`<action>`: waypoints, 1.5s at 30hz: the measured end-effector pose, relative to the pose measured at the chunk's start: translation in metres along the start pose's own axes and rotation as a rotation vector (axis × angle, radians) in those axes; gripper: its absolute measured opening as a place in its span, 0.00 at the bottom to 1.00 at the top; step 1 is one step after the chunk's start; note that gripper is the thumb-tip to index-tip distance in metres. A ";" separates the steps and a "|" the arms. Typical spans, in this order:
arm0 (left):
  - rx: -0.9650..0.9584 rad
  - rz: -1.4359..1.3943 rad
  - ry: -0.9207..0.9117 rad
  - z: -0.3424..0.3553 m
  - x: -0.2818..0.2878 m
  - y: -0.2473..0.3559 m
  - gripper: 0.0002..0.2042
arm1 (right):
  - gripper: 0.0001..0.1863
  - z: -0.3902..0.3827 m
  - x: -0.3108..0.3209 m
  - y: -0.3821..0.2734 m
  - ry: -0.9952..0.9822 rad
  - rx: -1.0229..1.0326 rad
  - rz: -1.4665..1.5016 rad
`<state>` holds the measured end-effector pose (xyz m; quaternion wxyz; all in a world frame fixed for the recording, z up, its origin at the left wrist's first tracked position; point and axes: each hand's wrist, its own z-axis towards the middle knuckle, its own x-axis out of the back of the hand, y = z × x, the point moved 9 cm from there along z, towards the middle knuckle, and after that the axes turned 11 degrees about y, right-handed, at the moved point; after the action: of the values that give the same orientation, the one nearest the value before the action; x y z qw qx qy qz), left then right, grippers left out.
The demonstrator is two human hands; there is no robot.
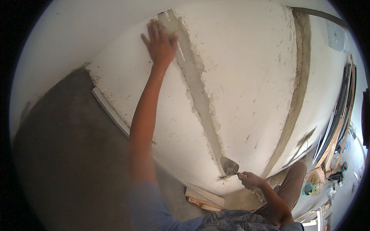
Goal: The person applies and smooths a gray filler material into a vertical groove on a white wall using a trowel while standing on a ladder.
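My left hand [160, 48] lies with spread fingers flat against the white wall [243, 69], high up beside a long strip of grey mortar [202, 104]. The strip runs slantwise down the wall and has ragged edges. Low down, my right hand [251, 181] grips the handle of a trowel [229, 166]. Its grey-smeared blade is at the strip's bottom end, by a small gap in the wall; whether it touches the mortar I cannot tell.
A second grey strip [298, 84] runs down the wall at the right. Wooden boards [206, 197] lie on the floor near the wall's foot. Long planks and pipes [339, 111] lean at the far right, near a teal bucket [307, 188] and scattered things. A dark floor area [73, 154] spreads at the left.
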<state>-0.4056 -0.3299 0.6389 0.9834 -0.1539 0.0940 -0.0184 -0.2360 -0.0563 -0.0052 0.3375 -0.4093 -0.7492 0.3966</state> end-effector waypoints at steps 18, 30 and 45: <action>0.065 -0.059 -0.065 -0.100 0.043 -0.008 0.31 | 0.21 -0.025 0.047 0.009 0.069 0.138 0.364; 0.087 0.066 -0.026 -0.166 0.091 -0.101 0.25 | 0.25 -0.148 0.115 -0.518 1.065 1.388 -0.976; 0.104 0.063 -0.019 -0.173 0.093 -0.108 0.26 | 0.27 -0.150 0.045 -0.676 1.287 1.598 -1.552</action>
<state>-0.3484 -0.4902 0.4938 0.9910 -0.0996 0.0885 0.0090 -0.3649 -0.2055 0.6596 0.9281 0.3297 -0.0486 0.1658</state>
